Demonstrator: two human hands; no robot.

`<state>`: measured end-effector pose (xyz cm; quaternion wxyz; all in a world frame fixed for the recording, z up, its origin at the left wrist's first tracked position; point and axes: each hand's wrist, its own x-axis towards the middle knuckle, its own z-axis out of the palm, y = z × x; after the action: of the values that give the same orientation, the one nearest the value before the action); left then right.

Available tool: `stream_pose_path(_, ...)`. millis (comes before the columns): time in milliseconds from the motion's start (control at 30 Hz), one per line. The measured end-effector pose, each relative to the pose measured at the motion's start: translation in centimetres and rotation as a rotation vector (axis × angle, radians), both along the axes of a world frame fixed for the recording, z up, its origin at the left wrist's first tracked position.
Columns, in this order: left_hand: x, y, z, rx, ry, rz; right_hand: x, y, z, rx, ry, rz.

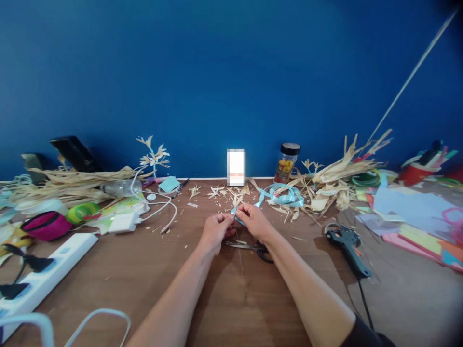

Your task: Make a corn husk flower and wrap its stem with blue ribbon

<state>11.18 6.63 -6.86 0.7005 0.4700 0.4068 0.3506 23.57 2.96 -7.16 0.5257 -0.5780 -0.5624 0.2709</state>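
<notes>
Head camera: we see a blue ribbon (233,210) at our fingertips, in the middle, just above the table (217,299). Our left hand (217,233) and right hand (253,221) both pinch it, one from each side, so neither looks nearer. A bit of dry leaf (237,199) pokes up just past our fingers. The ribbon seems to slant between our hands, but our fingers hide much of it, so we can't tell its whole line.

Close under our hands lie the scissors (240,245), with the dark handle by our right wrist. More ribbon loops (298,200) lie ahead to the right, near a jar (286,166). Farther right is a glue gun (349,248). The jar has a red label, but its words are too small to read.
</notes>
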Motion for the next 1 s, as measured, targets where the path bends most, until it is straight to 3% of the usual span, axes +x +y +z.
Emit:
stream_pose_path(367, 0.1, 0.0, -0.3, -0.027, -0.06, -0.033, -0.1, 0.1, -0.1, 0.011, -0.019, 0.001)
stream_pose_path(800, 0.6, 0.0, -1.5, 0.215, 0.022, 0.094, -0.5, 0.0, -0.1, -0.088, -0.087, -0.097)
stream_pose_path(1000, 0.4, 0.1, -1.7, 0.365, 0.155, 0.122, -0.6, -0.1, -0.1, -0.084, -0.159, -0.12)
